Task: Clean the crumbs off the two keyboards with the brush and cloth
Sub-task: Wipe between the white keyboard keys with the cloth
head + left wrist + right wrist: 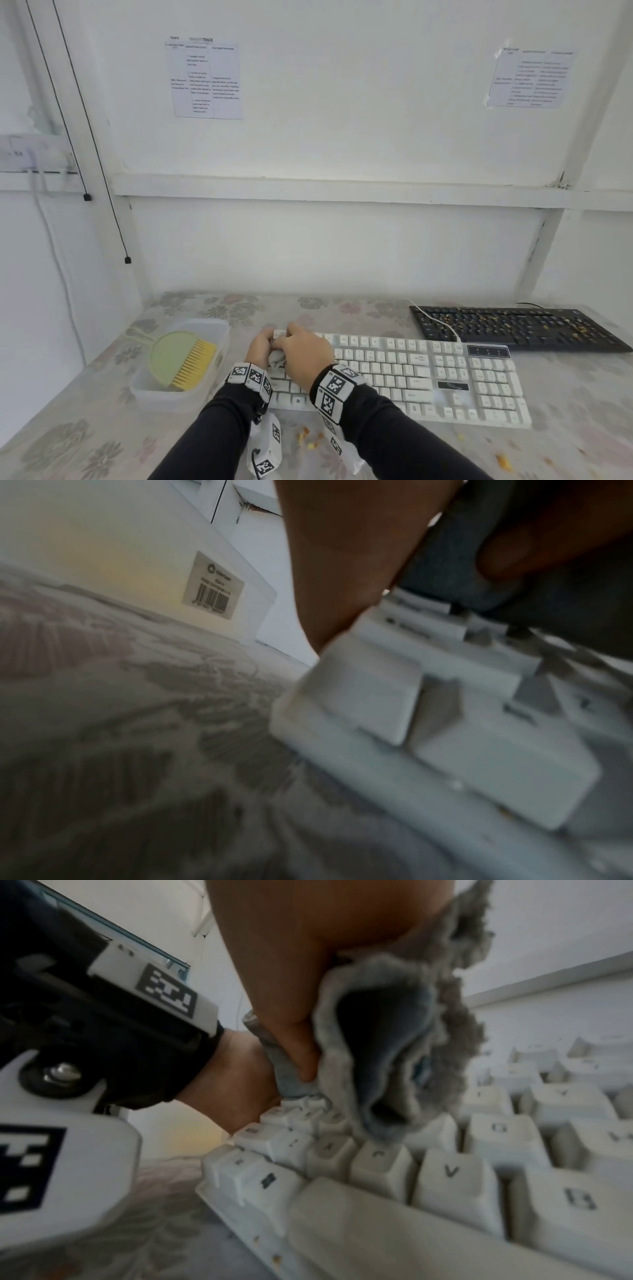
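You are holding the grey cloth [276, 358] bunched on the left end of the white keyboard [411, 373], which is lying along the front middle of the table [85, 411]. Your right hand [305, 356] is lying over the cloth with its fingers curled round it; in the right wrist view your thumb is pinching a fold of the cloth [387, 1053] down onto the keys near the keyboard's [445, 1177] left end. Your left hand [259, 350] is sitting at the keyboard's far left corner, touching the cloth. In the left wrist view a finger of that hand [346, 561] is reaching down beside the keyboard's [411, 723] left edge, with the cloth [445, 569] just behind it; whether those fingers are gripping the cloth or only steadying the keyboard, you cannot tell from these views.

The brush [181, 359], green with yellow bristles, is lying in a clear plastic tub [219, 329] on the table just left of the white keyboard, bristles pointing toward the keyboard. The black keyboard [520, 329] is lying behind the white one toward the table's far right corner, with yellow-brown crumbs [479, 320] scattered over its keys, and the white keyboard's cable [442, 323] is crossing its left end. More crumbs [310, 440] are lying on the flowered table cover by the front edge, between your forearms, and a few more further right near the front edge [503, 460].
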Motion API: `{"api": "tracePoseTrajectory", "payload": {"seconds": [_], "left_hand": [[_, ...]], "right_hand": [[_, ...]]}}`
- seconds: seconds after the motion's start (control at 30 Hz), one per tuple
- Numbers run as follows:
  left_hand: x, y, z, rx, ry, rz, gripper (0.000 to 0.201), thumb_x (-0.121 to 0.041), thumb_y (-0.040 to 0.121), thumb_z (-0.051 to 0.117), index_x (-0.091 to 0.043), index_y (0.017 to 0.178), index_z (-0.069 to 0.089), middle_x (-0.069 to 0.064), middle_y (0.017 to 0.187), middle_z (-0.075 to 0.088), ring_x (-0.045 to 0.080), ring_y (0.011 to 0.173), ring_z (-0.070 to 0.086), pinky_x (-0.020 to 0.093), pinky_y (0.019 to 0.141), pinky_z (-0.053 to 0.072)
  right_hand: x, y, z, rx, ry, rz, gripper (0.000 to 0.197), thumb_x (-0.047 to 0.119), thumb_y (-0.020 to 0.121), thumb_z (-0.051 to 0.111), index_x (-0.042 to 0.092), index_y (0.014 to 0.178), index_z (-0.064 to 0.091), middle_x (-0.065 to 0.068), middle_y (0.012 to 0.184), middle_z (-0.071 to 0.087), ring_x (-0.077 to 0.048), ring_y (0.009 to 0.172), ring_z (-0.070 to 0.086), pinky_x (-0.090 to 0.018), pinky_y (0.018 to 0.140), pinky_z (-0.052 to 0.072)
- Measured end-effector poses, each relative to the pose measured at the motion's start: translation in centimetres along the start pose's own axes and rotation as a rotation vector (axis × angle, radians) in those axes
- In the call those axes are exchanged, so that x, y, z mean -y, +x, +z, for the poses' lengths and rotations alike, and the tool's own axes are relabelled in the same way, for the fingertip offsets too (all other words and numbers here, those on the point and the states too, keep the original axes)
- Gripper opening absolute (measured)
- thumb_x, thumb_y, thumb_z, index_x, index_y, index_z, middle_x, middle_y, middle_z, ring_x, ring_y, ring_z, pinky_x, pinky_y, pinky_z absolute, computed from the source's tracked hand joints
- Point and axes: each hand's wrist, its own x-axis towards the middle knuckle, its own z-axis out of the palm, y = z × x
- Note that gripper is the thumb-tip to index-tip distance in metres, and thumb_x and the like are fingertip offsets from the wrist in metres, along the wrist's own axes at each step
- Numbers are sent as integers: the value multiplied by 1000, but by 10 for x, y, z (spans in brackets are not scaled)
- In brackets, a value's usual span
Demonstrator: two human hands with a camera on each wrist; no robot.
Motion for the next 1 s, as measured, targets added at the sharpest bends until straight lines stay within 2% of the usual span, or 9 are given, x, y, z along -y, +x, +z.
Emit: {"api": "tracePoseTrajectory", "payload": {"seconds": [0.13,0.27,0.4,0.53,0.67,0.77,0.9,1.0], "left_hand": [[1,7,-4,-24,29,6,51,-16,93,32,-8,47,50,4,32,45,13,24,41,13,30,32],[3,6,-6,-30,51,-2,45,-24,95,34,-12,54,51,2,38,51,14,30,46,21,37,37],[3,2,-5,-31,24,-31,35,-29,89,42,-11,63,55,9,51,56,24,47,51,30,54,41],[2,-2,-4,-20,5,-69,42,-35,92,42,-8,64,59,14,62,56,30,62,52,35,66,45],[1,-3,-4,-57,42,-32,36,-30,91,44,-13,61,55,12,68,50,27,60,50,34,64,44],[2,-3,-3,-61,38,-41,34,-30,91,45,-14,62,53,12,69,49,27,59,49,33,65,44],[6,1,-3,-39,29,-42,33,-32,91,45,-13,65,55,11,61,53,27,56,53,31,64,47],[5,0,-3,-37,30,-7,27,-30,90,47,-13,72,57,12,68,53,27,61,53,33,67,47]], "right_hand": [[-3,-3,1,30,-53,12,32,9,92,44,19,121,55,-11,115,44,-34,98,55,-38,67,43],[-7,-8,0,50,-78,44,30,7,91,43,14,117,55,-12,116,43,-35,99,56,-42,72,49],[-19,-17,-4,52,-118,80,29,6,90,44,15,116,54,-11,116,43,-34,98,56,-40,67,48],[-38,-31,-6,45,-121,132,32,5,90,44,16,118,53,-10,118,43,-33,97,57,-35,63,44],[-59,-46,-6,22,-107,188,32,6,90,44,19,118,52,-9,123,42,-30,97,57,-32,61,42],[-74,-57,-8,12,-115,226,32,7,90,44,21,118,51,-6,121,42,-28,97,56,-30,55,41],[-91,-69,-8,-10,-91,272,33,8,90,44,23,119,51,-4,118,42,-27,98,55,-31,63,42],[-102,-78,-8,-32,-80,301,31,10,91,43,23,118,51,-3,118,43,-25,97,56,-31,63,44]]}}
